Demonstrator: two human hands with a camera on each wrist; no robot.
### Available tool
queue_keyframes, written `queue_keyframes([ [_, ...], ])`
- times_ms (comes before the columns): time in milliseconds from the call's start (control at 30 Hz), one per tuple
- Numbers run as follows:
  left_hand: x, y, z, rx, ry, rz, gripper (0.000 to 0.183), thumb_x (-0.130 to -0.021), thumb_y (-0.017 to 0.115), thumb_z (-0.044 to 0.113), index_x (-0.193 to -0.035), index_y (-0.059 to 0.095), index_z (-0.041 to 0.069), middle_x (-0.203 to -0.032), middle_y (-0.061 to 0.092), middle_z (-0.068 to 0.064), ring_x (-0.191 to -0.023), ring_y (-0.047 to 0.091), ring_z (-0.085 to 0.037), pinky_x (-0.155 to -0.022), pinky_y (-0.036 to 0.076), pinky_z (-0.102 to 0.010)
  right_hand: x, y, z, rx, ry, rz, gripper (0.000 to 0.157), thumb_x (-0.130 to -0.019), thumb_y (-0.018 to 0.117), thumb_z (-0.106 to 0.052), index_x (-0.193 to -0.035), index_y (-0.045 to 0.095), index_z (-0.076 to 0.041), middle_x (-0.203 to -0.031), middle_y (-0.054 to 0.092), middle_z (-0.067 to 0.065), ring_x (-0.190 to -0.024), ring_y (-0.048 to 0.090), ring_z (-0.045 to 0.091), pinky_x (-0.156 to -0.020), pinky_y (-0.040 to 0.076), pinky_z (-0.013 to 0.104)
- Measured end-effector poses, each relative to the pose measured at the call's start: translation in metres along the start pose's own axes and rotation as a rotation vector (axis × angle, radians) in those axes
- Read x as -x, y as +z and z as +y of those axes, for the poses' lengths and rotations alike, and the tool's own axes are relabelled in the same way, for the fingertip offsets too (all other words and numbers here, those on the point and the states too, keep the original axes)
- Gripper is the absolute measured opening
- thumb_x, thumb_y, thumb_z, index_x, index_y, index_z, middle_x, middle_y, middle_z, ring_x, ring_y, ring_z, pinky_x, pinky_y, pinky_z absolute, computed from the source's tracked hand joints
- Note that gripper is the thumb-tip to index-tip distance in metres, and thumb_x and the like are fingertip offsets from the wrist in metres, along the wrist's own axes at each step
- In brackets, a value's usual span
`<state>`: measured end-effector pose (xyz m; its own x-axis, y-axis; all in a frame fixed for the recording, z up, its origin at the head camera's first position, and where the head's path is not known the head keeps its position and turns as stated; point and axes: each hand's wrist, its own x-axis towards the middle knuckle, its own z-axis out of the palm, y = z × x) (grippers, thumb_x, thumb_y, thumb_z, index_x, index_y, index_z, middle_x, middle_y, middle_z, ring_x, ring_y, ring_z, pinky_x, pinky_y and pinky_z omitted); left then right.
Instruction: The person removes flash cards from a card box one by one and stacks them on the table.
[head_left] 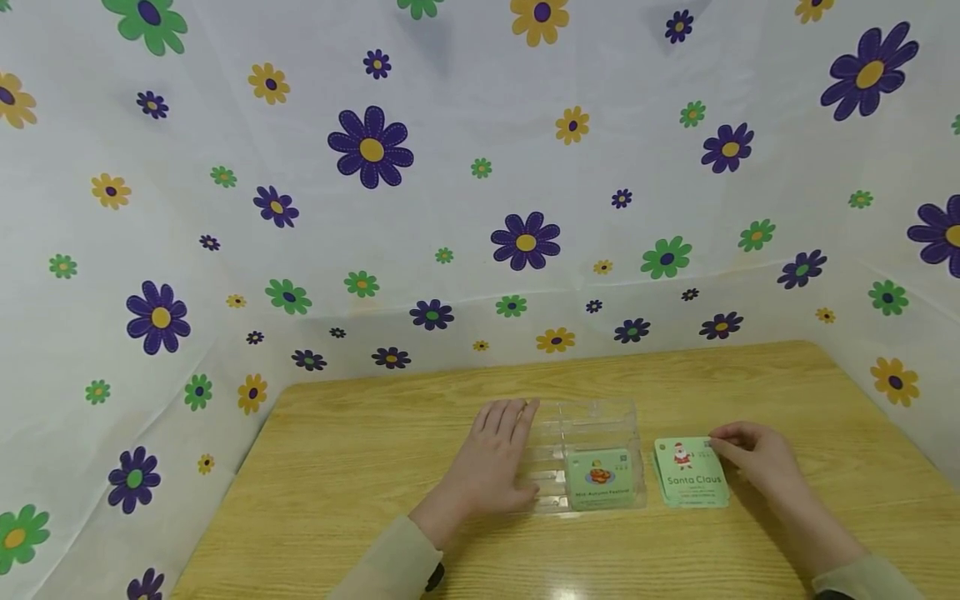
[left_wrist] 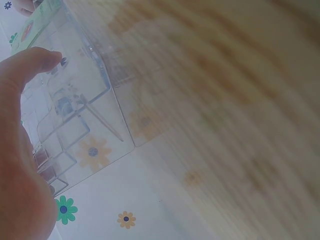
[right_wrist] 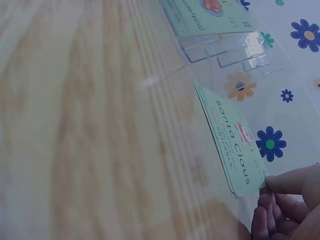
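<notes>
My left hand (head_left: 491,458) rests on the left side of a clear plastic tray (head_left: 553,433), fingers extended toward its far edge. In the left wrist view the thumb (left_wrist: 42,61) lies against the tray's clear wall. A green Mid-Autumn Festival card (head_left: 602,479) with a food picture sits in the tray's near right compartment. To the right of the tray, a small stack of green cards lies on the table, topped by the Santa Claus card (head_left: 690,471). My right hand (head_left: 761,458) pinches the top card's far right corner between thumb and index finger; its other fingers are curled under.
The wooden table (head_left: 360,467) carries the tray and cards. A white cloth (head_left: 450,217) with purple, green and yellow flowers hangs behind the table and along both sides. Stepped dividers (right_wrist: 235,52) show in the tray.
</notes>
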<state>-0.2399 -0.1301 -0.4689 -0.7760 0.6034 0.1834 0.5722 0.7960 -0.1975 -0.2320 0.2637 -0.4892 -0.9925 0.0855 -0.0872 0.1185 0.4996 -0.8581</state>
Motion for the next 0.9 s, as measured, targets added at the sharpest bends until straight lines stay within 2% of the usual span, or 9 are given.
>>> queue_keyframes([
  [200,0.0000,-0.0002,-0.0001,0.002,-0.010,-0.022,0.118,-0.083,0.074,0.065,-0.169,0.016,0.007,-0.163,0.040,-0.011,-0.148,0.041,-0.028,-0.130,0.031,-0.045,-0.0012,0.0025,-0.0006,0.037,-0.003,0.023,0.030,-0.101,0.067,-0.009,-0.118,0.068,0.015,-0.092,0.074,0.003,-0.077,0.058,0.000,-0.066,0.053,0.018],
  [533,-0.0004,0.0006,-0.0002,-0.005,-0.007,-0.016,0.118,-0.083,0.074,0.065,-0.168,0.017,0.007,-0.162,0.041,-0.012,-0.147,0.041,-0.028,-0.129,0.032,-0.046,-0.0018,-0.0015,-0.0015,0.075,0.011,0.023,0.037,-0.103,0.068,-0.020,-0.122,0.069,0.012,-0.105,0.075,0.013,-0.081,0.055,0.000,-0.066,0.050,0.019],
  [900,-0.0002,0.0012,-0.0010,-0.015,0.000,-0.006,0.118,-0.083,0.074,0.066,-0.168,0.018,0.006,-0.162,0.040,-0.012,-0.147,0.041,-0.029,-0.130,0.032,-0.047,-0.0004,-0.0011,-0.0009,0.045,0.019,0.020,0.039,-0.102,0.069,-0.019,-0.125,0.068,0.012,-0.098,0.074,0.000,-0.080,0.056,0.001,-0.067,0.051,0.019],
])
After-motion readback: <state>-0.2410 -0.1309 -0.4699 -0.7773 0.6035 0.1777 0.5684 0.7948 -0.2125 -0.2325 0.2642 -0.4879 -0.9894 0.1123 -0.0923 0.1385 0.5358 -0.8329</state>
